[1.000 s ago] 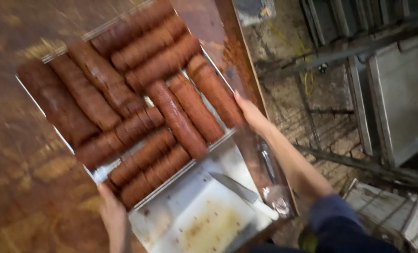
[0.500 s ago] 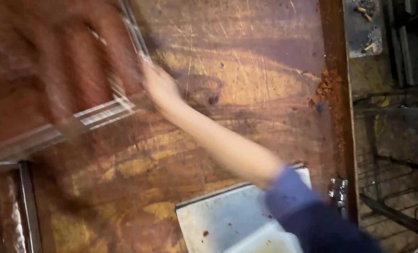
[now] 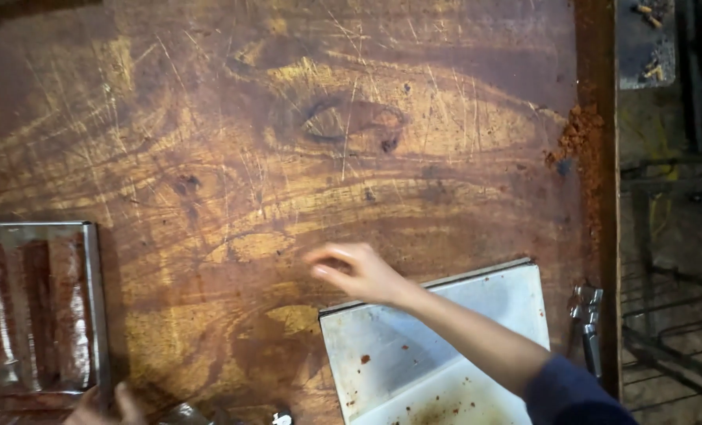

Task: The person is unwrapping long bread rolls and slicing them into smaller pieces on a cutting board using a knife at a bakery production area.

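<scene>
My right hand (image 3: 356, 271) hovers empty over the scratched wooden table (image 3: 351, 134), its fingers loosely curled, just beyond the far corner of a white cutting board (image 3: 445, 330). My left hand (image 3: 103, 406) shows only its fingertips at the bottom edge, next to the near corner of a metal tray (image 3: 93, 299) at the left. Several brown sausage-like rolls (image 3: 63, 307) lie in that tray. Whether the left hand grips the tray is hidden.
A small pile of reddish crumbs (image 3: 577, 138) lies near the table's right edge. A metal tool (image 3: 587, 315) hangs off that edge beside the board. Metal racks (image 3: 674, 260) stand beyond the table on the right. Small dark objects (image 3: 280, 415) sit at the bottom edge.
The tray of rolls has moved from the table's middle to the far left. My right hand has let go of it and drawn back toward the cutting board.
</scene>
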